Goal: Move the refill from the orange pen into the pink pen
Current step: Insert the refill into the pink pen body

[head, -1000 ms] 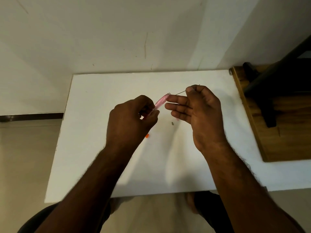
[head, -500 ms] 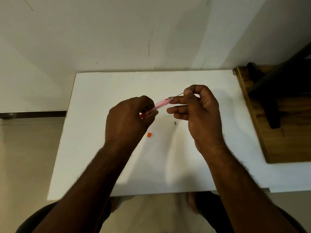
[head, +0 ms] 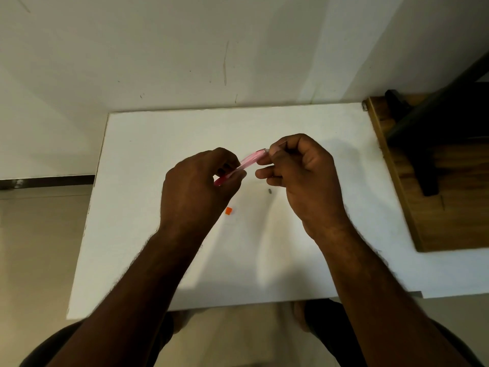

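No brand, label or writing can be read anywhere, the pink pen [head: 244,165] is too small and a bit blurred for that. The pen is held up over the white table [head: 148,207], with its long axis running diagonally: the lower end is tucked in at the near left, and the upper end is pointed up toward the far right. The lower part is gripped in the curled fingers of the left hand [head: 197,189]. The upper end is met by the right hand [head: 301,176], whose thumb and forefinger are pinched together right at the pen's tip; whether the refill is caught in that pinch can't be told, it's hidden. On the table, a tiny orange bit [head: 229,211] is seen just below the hands and a small grey bit [head: 270,191] under the right fingers. A wooden board [head: 449,207] is butted against the table's right edge.
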A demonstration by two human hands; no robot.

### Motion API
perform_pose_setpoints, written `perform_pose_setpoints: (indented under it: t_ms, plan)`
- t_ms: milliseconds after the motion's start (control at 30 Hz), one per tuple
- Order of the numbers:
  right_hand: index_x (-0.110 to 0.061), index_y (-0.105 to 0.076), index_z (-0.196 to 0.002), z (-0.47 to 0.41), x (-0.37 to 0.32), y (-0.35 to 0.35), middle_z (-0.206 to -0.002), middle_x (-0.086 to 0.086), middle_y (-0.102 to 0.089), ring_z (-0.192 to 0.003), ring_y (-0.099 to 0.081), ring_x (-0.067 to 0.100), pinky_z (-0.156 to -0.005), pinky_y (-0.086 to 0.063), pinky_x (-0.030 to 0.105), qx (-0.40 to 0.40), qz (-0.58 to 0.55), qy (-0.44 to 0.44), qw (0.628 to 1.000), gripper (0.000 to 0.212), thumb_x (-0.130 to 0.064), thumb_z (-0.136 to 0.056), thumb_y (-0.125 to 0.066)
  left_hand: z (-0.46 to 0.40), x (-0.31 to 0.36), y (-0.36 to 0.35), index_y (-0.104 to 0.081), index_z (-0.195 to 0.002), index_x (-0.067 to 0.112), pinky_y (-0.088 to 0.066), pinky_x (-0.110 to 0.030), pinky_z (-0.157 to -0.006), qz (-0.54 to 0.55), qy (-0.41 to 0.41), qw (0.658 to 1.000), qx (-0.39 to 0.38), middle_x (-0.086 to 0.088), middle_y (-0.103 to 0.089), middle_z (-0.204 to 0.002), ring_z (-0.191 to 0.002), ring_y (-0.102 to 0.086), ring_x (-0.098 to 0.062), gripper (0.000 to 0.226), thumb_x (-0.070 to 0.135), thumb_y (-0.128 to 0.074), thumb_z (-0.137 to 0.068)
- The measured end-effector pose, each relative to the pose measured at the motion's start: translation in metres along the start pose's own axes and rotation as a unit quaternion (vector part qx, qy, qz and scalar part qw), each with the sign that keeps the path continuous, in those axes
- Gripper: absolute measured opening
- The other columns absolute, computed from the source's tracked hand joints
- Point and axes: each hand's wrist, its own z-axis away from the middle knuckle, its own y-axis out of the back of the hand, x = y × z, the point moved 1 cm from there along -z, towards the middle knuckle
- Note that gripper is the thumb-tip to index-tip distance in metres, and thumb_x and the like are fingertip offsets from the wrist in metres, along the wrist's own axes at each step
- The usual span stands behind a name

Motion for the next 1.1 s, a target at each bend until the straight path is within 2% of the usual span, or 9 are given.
perform_pose_setpoints:
  t_ms: [200, 300, 467, 600, 700, 800, 967, 1100]
  plan:
    - [-0.013, -0.069, -0.098, -0.003, 0.002, 0.003, -0.088, 0.002, -0.081, -0.078, -0.079, 0.02, -0.074, -0.063, 0.034, -0.011, 0.012, -0.022, 1.0, 0.011, -0.013, -0.1, -0.058, -0.001, -0.002, -0.001, -0.071, -0.091, 0.03, -0.055, -0.04, -0.072, -0.001, -0.004, 1.0, -0.004, 0.014, -0.073, -0.08, -0.078, -0.07, -0.012, 0.011, 0.037, -0.074, -0.085]
    - [-0.013, -0.069, -0.103, -0.004, 0.001, 0.007, -0.091, 0.005, -0.08, -0.08, -0.079, 0.022, -0.075, -0.062, 0.035, -0.008, -0.002, -0.029, 1.0, 0.018, -0.006, -0.098, -0.054, -0.002, -0.003, -0.001, -0.07, -0.09, 0.03, -0.055, -0.039, -0.072, 0.001, -0.004, 1.0, -0.003, 0.015, -0.073, -0.08, -0.078, -0.069, -0.01, 0.011, 0.038, -0.074, -0.084]
    - [-0.017, -0.07, -0.102, -0.007, 0.002, 0.012, -0.091, 0.003, -0.081, -0.08, -0.079, 0.022, -0.073, -0.061, 0.034, 0.008, 0.009, -0.024, 1.0, 0.024, -0.007, -0.092, -0.051, -0.002, -0.004, -0.001, -0.07, -0.092, 0.031, -0.055, -0.038, -0.072, 0.007, -0.002, 1.0, 0.003, 0.016, -0.073, -0.08, -0.079, -0.069, -0.008, 0.011, 0.039, -0.074, -0.084]
    - [-0.019, -0.07, -0.1, -0.013, 0.011, 0.021, -0.086, -0.002, -0.08, -0.072, -0.078, 0.015, -0.071, -0.062, 0.033, 0.06, 0.101, -0.022, 0.993, 0.02, -0.007, -0.092, -0.056, -0.002, -0.005, 0.001, -0.07, -0.092, 0.032, -0.055, -0.036, -0.074, 0.007, 0.0, 1.0, 0.001, 0.018, -0.073, -0.081, -0.08, -0.069, -0.004, 0.012, 0.04, -0.072, -0.085]
    - [-0.026, -0.071, -0.096, -0.017, 0.023, 0.032, -0.089, -0.01, -0.076, -0.078, -0.075, 0.012, -0.082, -0.058, 0.035, 0.062, 0.29, 0.004, 0.955, 0.012, -0.016, -0.091, -0.067, -0.003, -0.005, 0.001, -0.069, -0.092, 0.032, -0.054, -0.034, -0.075, 0.009, 0.001, 1.0, -0.003, 0.018, -0.073, -0.081, -0.081, -0.068, -0.002, 0.011, 0.041, -0.071, -0.085]
    - [-0.029, -0.073, -0.094, -0.013, 0.035, 0.03, -0.086, -0.013, -0.071, -0.087, -0.072, 0.018, -0.079, -0.05, 0.027, 0.033, 0.425, -0.005, 0.904, 0.011, -0.02, -0.089, -0.071, -0.004, -0.005, 0.002, -0.069, -0.091, 0.032, -0.053, -0.032, -0.076, 0.012, 0.003, 1.0, -0.006, 0.018, -0.073, -0.08, -0.081, -0.069, -0.001, 0.011, 0.041, -0.071, -0.086]
    - [-0.029, -0.074, -0.105, -0.009, 0.041, 0.016, -0.103, -0.005, -0.078, -0.096, -0.071, 0.025, -0.086, -0.055, 0.036, 0.013, 0.476, -0.004, 0.879, 0.014, -0.026, -0.093, -0.067, -0.003, -0.004, 0.002, -0.07, -0.091, 0.03, -0.054, -0.035, -0.077, 0.012, 0.002, 1.0, -0.014, 0.014, -0.074, -0.08, -0.081, -0.069, -0.006, 0.013, 0.041, -0.071, -0.086]
    - [-0.03, -0.073, -0.112, -0.003, 0.047, 0.001, -0.109, -0.002, -0.075, -0.101, -0.069, 0.028, -0.084, -0.055, 0.035, -0.001, 0.535, 0.013, 0.845, 0.02, -0.031, -0.096, -0.06, -0.003, -0.005, 0.002, -0.07, -0.091, 0.03, -0.055, -0.037, -0.076, 0.016, 0.005, 1.0, -0.021, 0.013, -0.074, -0.081, -0.08, -0.07, -0.007, 0.013, 0.042, -0.071, -0.086]
